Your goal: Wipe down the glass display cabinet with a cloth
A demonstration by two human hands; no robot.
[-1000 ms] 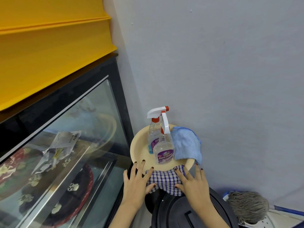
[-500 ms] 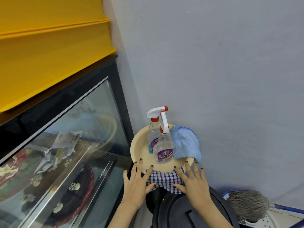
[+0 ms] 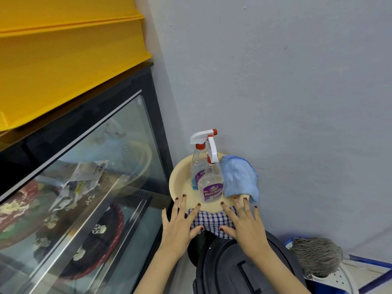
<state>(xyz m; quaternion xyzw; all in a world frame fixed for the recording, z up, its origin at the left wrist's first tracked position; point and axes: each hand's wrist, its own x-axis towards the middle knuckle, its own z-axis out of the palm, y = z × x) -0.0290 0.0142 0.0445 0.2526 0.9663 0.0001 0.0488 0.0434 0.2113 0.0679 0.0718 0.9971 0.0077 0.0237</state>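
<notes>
Head view: left hand (image 3: pixel 179 227) and right hand (image 3: pixel 247 228) both wide, fingers spread flat, at each side of checked cloth (image 3: pixel 212 221), fingertips at rim of beige basin (image 3: pixel 180 181). Inside basin, upright glass cleaner bottle (image 3: pixel 212 185) before second spray bottle (image 3: pixel 198 164); blue cloth (image 3: pixel 239 179) over right rim. Glass display cabinet (image 3: pixel 95 166) just beside, on the left.

Even, bright light; wide-angle edge distortion
</notes>
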